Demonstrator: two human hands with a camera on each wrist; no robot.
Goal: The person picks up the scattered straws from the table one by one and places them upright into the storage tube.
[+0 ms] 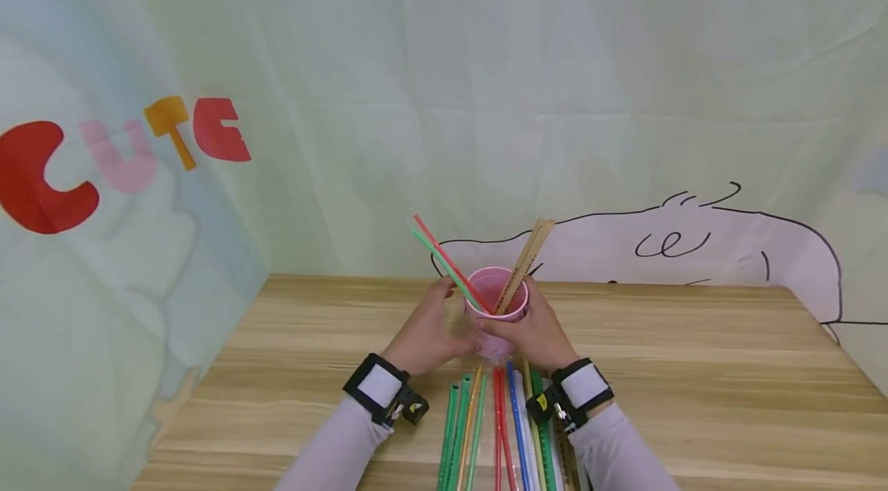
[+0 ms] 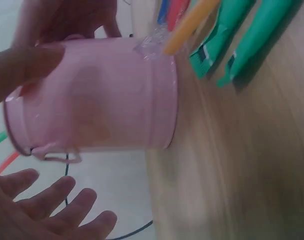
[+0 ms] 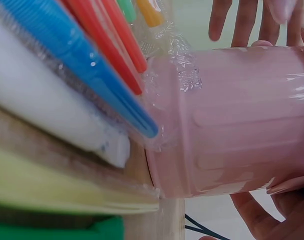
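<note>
A small pink bucket [image 1: 495,337] stands upright on the table. In it lean a red straw [image 1: 432,238], a green straw [image 1: 444,258] and brown sticks [image 1: 530,256] with small print. My right hand [image 1: 541,329] grips the bucket's right side, thumb across the front near the rim, fingers round the side. On the left, my left hand [image 1: 428,331] is spread around the bucket; its straight fingers [image 2: 66,205] stand apart from the wall in the left wrist view, thumb near the rim. Clear plastic wrap [image 3: 184,62] lies against the bucket's base.
Several straws lie side by side in front of the bucket: green wrapped ones [image 1: 458,429], red ones [image 1: 499,429], a blue one [image 1: 516,422], and orange, white and yellow ones. The wooden table [image 1: 312,352] ends at a printed cloth backdrop [image 1: 416,129].
</note>
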